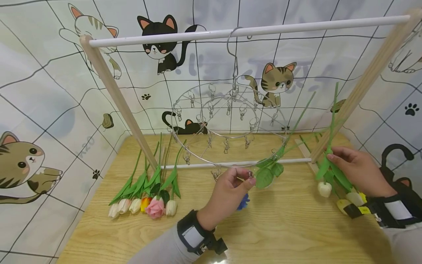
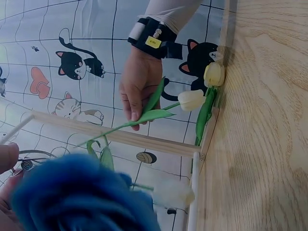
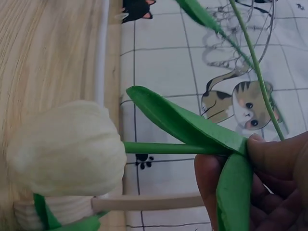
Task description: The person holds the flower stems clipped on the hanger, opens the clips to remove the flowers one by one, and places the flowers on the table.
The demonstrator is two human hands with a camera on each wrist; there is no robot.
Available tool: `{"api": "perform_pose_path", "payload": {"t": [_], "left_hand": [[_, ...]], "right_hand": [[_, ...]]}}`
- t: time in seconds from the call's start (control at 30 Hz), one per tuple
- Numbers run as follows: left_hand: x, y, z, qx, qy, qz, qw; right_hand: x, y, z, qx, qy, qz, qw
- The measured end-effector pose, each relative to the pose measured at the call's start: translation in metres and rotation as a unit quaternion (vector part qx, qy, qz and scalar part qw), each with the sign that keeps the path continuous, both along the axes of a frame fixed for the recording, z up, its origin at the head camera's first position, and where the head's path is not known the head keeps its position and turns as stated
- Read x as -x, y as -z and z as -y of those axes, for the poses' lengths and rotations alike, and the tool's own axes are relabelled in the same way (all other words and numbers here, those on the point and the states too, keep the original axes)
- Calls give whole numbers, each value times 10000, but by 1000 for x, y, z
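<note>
With finger and thumb, my left hand [image 1: 227,194] pinches a small metal clip [image 1: 250,173] at the front of the round wire hanger [image 1: 211,161]. A blue rose [image 2: 82,197] hangs beside that hand, mostly hidden behind it in the head view. Green leaves [image 1: 268,172] and long stems show just right of the clip. Blurred in the left wrist view, a white tulip [image 2: 173,192] is behind the rose. My right hand [image 1: 359,170] holds another white tulip [image 3: 67,147] by the stem at its leaves, bloom downward, near the right post.
The hanger hooks over the white top bar [image 1: 197,35] of a wooden-post stand [image 1: 115,95]; several clips dangle from it. White tulips, an orange-yellow tulip [image 1: 145,204] and a pink rose [image 1: 155,208] lie at left. More pale and yellow flowers [image 1: 354,200] lie under my right hand.
</note>
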State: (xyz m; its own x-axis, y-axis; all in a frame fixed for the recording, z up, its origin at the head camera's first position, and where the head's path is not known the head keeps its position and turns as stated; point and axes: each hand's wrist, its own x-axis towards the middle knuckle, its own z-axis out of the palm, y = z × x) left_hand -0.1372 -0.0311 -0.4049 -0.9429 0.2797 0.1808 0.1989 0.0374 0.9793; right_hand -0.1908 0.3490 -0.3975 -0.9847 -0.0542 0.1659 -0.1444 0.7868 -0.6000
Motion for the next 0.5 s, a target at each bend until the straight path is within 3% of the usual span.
{"api": "perform_pose_path", "payload": {"t": [0.33,0.5], "left_hand": [[1,-2,-1,150,-111,-115,9998],[1,-3,-2,202,-103,-79,9997]], "right_hand": [[29,24,-21,-165,-38,341,9993],[39,36,-27,-274,-110,787,9965]]}}
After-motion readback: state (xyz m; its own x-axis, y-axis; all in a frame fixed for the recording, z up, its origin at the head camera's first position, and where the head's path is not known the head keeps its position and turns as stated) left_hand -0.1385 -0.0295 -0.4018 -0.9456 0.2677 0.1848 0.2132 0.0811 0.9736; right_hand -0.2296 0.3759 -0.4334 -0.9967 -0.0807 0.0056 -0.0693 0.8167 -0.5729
